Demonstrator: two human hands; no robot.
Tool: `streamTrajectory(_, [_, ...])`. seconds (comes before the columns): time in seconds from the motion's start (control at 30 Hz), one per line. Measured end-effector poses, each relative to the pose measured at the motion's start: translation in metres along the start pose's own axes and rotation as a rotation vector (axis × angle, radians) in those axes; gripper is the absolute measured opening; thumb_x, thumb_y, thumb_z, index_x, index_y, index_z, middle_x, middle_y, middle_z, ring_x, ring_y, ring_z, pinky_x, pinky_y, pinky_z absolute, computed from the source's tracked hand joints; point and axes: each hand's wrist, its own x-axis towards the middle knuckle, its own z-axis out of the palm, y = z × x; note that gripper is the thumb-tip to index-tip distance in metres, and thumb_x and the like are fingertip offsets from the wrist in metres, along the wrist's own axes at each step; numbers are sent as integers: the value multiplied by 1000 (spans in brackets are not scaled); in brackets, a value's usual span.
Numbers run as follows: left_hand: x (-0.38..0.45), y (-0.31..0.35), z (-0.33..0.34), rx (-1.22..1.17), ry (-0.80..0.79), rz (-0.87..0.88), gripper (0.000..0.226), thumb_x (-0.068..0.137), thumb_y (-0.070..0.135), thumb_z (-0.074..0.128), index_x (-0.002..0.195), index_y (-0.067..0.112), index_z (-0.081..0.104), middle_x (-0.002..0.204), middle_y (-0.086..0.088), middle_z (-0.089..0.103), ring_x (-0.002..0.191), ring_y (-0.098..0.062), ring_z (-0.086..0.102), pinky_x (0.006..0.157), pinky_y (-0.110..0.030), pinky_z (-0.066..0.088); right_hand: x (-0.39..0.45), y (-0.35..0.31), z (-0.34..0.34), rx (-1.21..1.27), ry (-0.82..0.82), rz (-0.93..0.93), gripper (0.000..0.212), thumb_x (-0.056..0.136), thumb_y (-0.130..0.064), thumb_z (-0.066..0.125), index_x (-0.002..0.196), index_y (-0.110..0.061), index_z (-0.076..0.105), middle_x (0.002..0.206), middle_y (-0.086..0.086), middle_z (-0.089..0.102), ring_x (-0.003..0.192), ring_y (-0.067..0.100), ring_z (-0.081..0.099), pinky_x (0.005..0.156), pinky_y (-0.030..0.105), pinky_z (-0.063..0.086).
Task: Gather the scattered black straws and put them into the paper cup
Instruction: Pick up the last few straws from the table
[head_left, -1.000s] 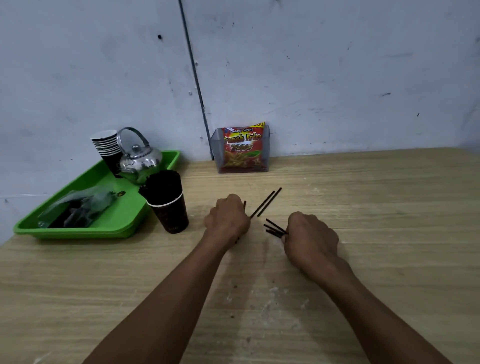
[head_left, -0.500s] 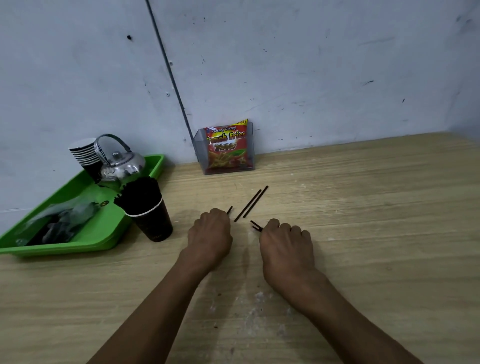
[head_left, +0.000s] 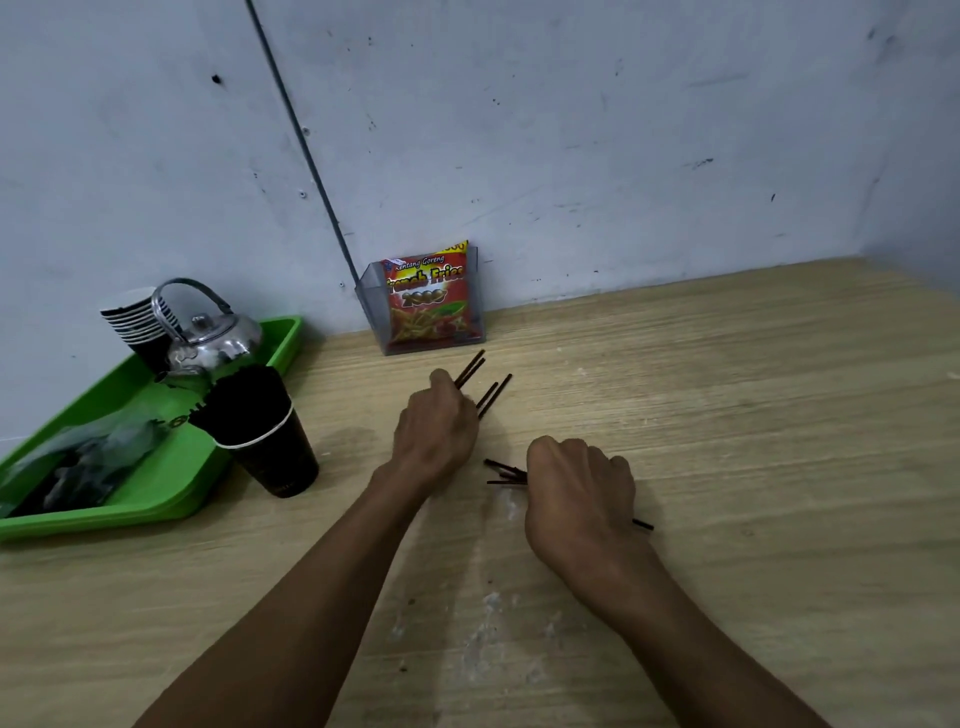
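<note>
A black paper cup (head_left: 275, 457) packed with black straws stands on the wooden table beside the tray's near right corner. My left hand (head_left: 435, 431) is closed on two black straws (head_left: 471, 367) that stick out past its knuckles toward the wall. Two more loose straws (head_left: 494, 395) lie on the table just right of that hand. My right hand (head_left: 579, 493) is closed on a small bundle of black straws (head_left: 503, 472); their ends poke out to the left, and one tip shows at the right of the wrist.
A green tray (head_left: 171, 483) at the left holds a metal kettle (head_left: 210, 338), a stack of paper cups (head_left: 132, 322) and a plastic bag (head_left: 83, 457). A clear holder with a red snack packet (head_left: 428, 301) stands against the wall.
My left hand has moved forward toward the wall and lifted two straws. My right hand has drawn back and to the right with its bundle. The camera has shifted.
</note>
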Motion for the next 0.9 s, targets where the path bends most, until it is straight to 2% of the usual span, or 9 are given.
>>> streamTrajectory(0.07, [10, 7, 8, 76, -77, -11, 31, 97, 36, 49, 111, 7, 50, 114, -17, 61, 99, -36, 58, 72, -35, 40, -1, 1, -3, 16, -5, -5, 18, 89, -6, 49, 95, -21, 42, 118, 8, 58, 112, 28, 54, 94, 37, 35])
streamTrajectory(0.13, [16, 12, 12, 176, -125, -19, 31, 97, 31, 51, 115, 7, 52, 120, -18, 59, 107, -37, 57, 77, -37, 41, 0, 2, -4, 7, -10, 12, 19, 89, -6, 50, 103, -20, 49, 119, 8, 58, 113, 28, 55, 93, 37, 36])
streamTrajectory(0.27, [21, 16, 14, 345, -160, 2, 23, 97, 14, 47, 118, 5, 52, 122, -17, 57, 110, -34, 57, 78, -36, 41, 3, 3, -2, -50, -11, 39, 24, 90, -9, 52, 112, -16, 54, 119, 7, 59, 113, 27, 55, 96, 39, 34])
streamTrajectory(0.33, [21, 17, 14, 429, -191, 15, 27, 98, 13, 44, 122, 3, 50, 125, -17, 56, 113, -33, 57, 81, -36, 42, 4, -1, 5, -127, -18, 46, 26, 89, -8, 52, 114, -15, 56, 119, 9, 59, 114, 28, 53, 98, 41, 33])
streamTrajectory(0.47, [25, 19, 9, 524, -300, 39, 36, 99, 15, 41, 131, -1, 45, 133, -18, 49, 123, -33, 50, 97, -40, 43, 8, -6, 19, -235, -79, 79, 32, 91, -10, 52, 122, -6, 52, 123, 14, 52, 115, 29, 47, 98, 41, 32])
streamTrajectory(0.57, [30, 19, 6, 510, -364, 33, 37, 98, 18, 43, 131, 1, 47, 133, -17, 50, 121, -32, 51, 97, -41, 44, 10, 1, 16, -202, -89, 77, 39, 87, -12, 59, 123, -6, 48, 125, 14, 51, 118, 29, 47, 97, 38, 34])
streamTrajectory(0.77, [24, 12, 5, 472, -314, 96, 32, 97, 10, 42, 128, 0, 39, 128, -22, 52, 116, -37, 54, 88, -40, 44, 13, 18, -2, 104, -5, 114, 39, 91, -14, 54, 126, -8, 39, 125, 11, 57, 115, 29, 57, 86, 34, 42])
streamTrajectory(0.9, [22, 6, 6, 487, -309, 138, 33, 95, 8, 45, 127, -1, 41, 127, -22, 52, 116, -37, 54, 90, -40, 45, 31, 40, 2, 486, 52, 165, 18, 97, -16, 46, 114, -9, 46, 107, 9, 57, 97, 26, 58, 75, 33, 42])
